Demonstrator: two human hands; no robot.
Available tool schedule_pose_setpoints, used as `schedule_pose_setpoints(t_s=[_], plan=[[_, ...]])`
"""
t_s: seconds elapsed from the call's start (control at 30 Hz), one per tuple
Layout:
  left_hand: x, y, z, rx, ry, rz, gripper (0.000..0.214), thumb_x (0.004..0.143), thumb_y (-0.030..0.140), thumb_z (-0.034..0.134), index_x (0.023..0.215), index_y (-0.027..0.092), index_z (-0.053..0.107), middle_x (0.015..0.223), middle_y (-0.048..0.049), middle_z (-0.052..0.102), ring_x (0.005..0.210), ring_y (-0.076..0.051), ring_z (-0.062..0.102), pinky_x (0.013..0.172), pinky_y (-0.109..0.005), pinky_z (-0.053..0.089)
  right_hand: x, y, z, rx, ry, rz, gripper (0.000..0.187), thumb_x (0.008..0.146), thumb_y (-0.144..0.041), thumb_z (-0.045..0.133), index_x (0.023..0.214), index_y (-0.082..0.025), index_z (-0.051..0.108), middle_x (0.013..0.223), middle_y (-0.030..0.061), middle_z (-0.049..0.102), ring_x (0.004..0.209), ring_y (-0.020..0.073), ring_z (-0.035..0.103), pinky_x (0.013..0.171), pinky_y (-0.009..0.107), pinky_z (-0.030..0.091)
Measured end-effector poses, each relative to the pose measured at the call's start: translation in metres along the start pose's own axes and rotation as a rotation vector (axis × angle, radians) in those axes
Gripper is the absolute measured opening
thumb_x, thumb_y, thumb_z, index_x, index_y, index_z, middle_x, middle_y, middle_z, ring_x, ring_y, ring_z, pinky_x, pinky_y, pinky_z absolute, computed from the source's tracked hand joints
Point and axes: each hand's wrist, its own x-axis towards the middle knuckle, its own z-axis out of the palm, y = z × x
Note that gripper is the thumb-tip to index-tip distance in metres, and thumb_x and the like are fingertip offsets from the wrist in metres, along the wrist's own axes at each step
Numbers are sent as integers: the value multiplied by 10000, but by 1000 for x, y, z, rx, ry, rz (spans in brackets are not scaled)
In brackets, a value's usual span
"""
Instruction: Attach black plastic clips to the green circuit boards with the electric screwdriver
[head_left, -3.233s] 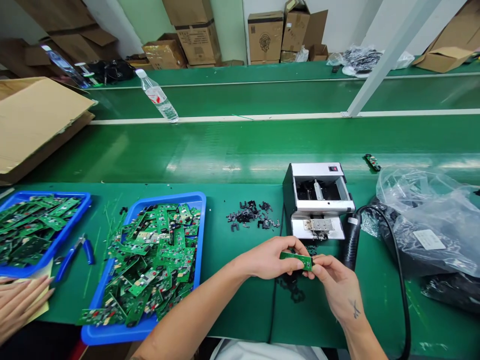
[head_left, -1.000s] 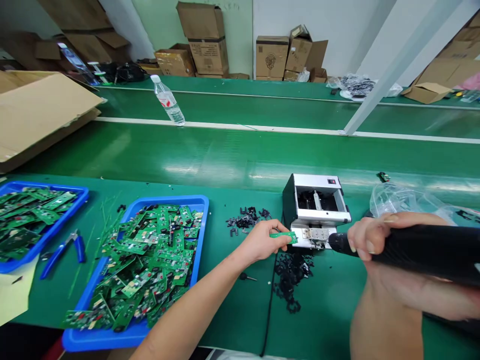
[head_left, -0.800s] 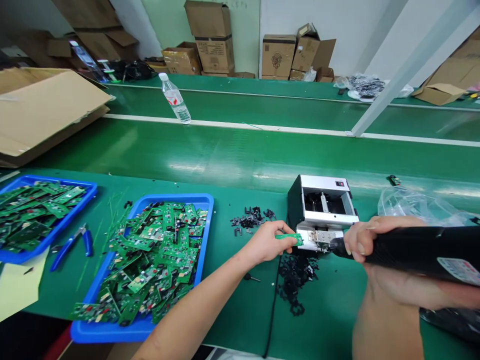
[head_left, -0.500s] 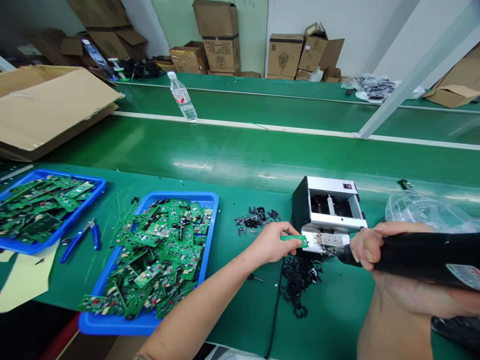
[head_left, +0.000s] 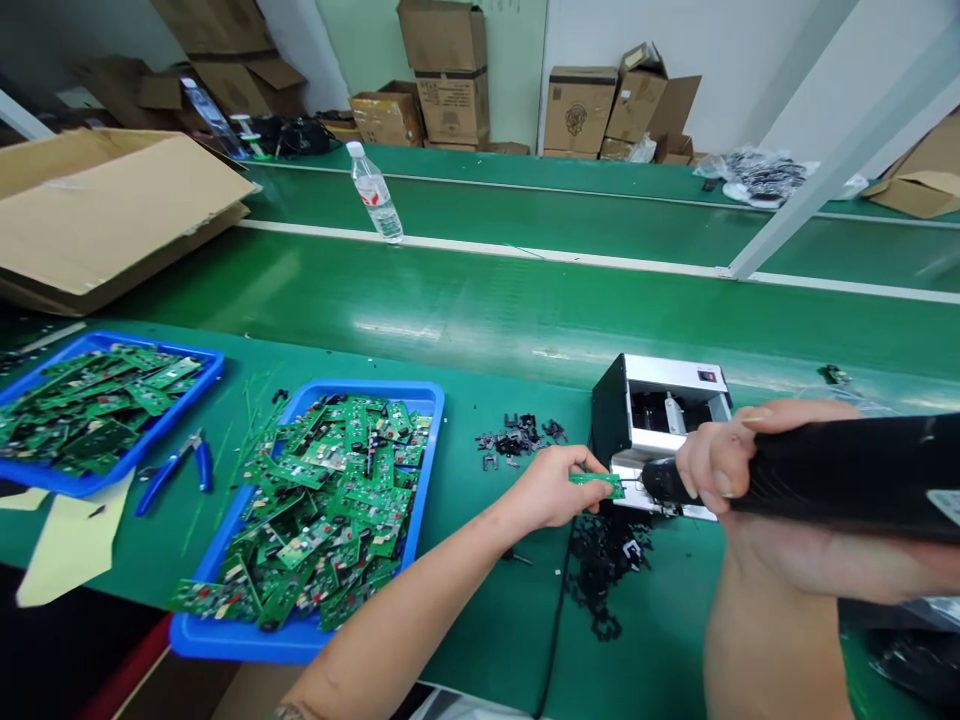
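Observation:
Between the thumb and fingers of my left hand (head_left: 564, 487) is a small green circuit board (head_left: 600, 484), held level beside the front of a silver-and-black machine (head_left: 667, 400). My right hand (head_left: 720, 465) is wrapped round a black electric screwdriver (head_left: 832, 470). Its tip points left and lies close to the board's right end; I cannot tell whether they touch. Small black plastic parts (head_left: 517, 435) lie in a pile behind my left hand. More black parts (head_left: 600, 575) are heaped just in front of the machine.
Blue trays (head_left: 433, 470) (head_left: 214, 372) heaped with circuit boards stand at the left, with blue-handled cutters (head_left: 176, 470) between them. A black cable (head_left: 555, 620) runs to the front edge. A water bottle (head_left: 376, 195) stands behind, and a large cardboard box (head_left: 112, 210) sits at far left.
The screwdriver in my right hand has moved left, bringing its tip from the machine's front mechanism to the circuit board. My left hand still holds the board. The view has shifted slightly.

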Motion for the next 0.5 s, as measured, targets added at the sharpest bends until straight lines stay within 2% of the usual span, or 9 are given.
schedule_pose_setpoints(t_s=[0.1,0.2,0.5], plan=[[0,0,1,-26,-7,-18,291,778,409,679,930,160,676,637,-2,648,502,-99,496,485,-206,364,3,1,12,236,-6,-76,684,648,-867,552,925,-269,732,521,4,578,366,152,478,404,310,382],[0,1,1,-20,-2,-13,291,777,410,680,929,161,683,639,-5,654,516,-105,506,500,-212,369,0,4,13,270,-40,-61,682,654,-846,580,948,-253,746,543,8,607,381,145,491,414,307,388],[-1,4,0,-29,3,-6,267,773,380,688,909,150,679,626,-6,651,505,-99,497,496,-207,364,-2,8,14,263,0,-39,716,629,-872,564,983,-270,723,551,9,595,405,150,486,428,309,390]])
